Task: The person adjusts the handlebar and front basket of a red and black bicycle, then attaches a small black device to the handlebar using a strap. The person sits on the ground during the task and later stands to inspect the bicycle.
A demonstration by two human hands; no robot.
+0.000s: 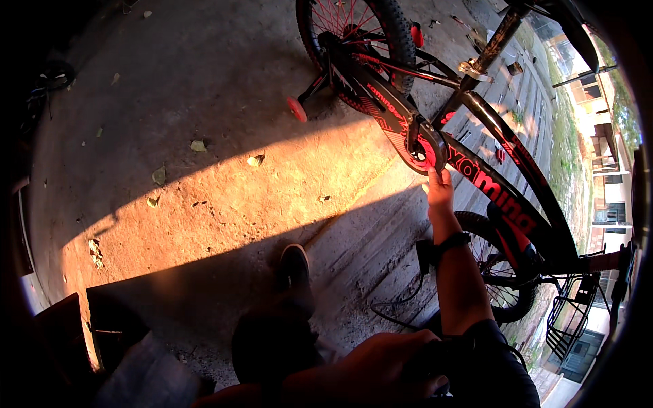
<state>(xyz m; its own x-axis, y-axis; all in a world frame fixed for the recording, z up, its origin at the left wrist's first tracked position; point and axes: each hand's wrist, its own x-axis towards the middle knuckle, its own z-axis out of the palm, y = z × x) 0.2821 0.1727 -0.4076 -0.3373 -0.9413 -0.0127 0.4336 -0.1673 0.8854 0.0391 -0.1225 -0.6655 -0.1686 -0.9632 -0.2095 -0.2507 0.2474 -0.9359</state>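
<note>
A black and red children's bicycle stands to my right, its rear wheel at the far end. My right hand reaches out to the lower rim of the red and black chain guard, by the crank. Its fingers are closed at that rim, and their tips are partly hidden. On the right wrist is a black band. Low in the picture my left hand lies in shadow near my right elbow, curled around something dark that I cannot make out.
A training wheel sticks out beside the rear wheel. The front wheel and a wire basket are near right. A dark cable lies on the concrete floor by my shoe. Dry leaves are scattered left.
</note>
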